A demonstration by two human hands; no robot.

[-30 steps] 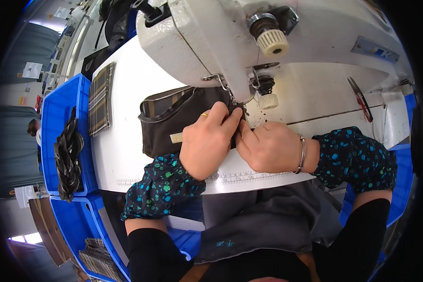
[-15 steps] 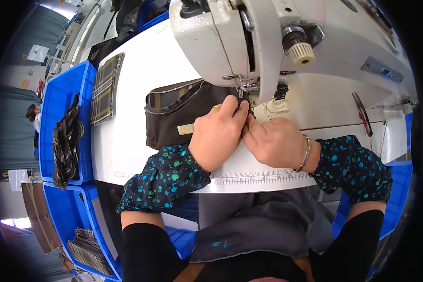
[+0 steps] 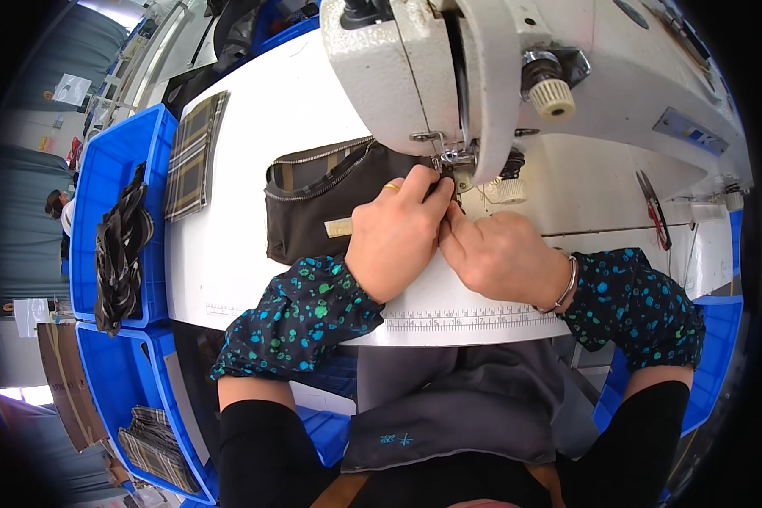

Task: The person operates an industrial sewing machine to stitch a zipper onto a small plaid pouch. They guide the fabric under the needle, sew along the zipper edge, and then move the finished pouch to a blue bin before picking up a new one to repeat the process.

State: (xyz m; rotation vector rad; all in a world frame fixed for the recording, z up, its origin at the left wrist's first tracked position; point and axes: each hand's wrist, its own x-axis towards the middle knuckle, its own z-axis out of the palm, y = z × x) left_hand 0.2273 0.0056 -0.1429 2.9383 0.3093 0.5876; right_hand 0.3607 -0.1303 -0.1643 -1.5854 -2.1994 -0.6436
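A dark brown fabric pouch (image 3: pixel 305 224) with a curved zipper and a small pale label lies on the white table. Its right end runs under the presser foot of the white sewing machine (image 3: pixel 389 85). My left hand (image 3: pixel 398 233) rests over that right end, fingers pinched on the fabric edge close to the needle. Against it, my right hand (image 3: pixel 504 254) is closed too, its thumb and fingertips pinching the same edge. The fingers hide the exact bit of cloth between them.
Red-and-black thread snips (image 3: pixel 654 212) lie right of the machine. A ruler strip (image 3: pixel 449 323) follows the front table edge. Plaid fabric pieces (image 3: pixel 196 157) lie at the table's left. Blue bins stand at left, one holding dark strips (image 3: pixel 123 254), another folded plaid cloth (image 3: pixel 157 449).
Both hands keep their pinch beside the needle, with barely any shift. The whole view has moved slightly, so the machine appears a little farther right.
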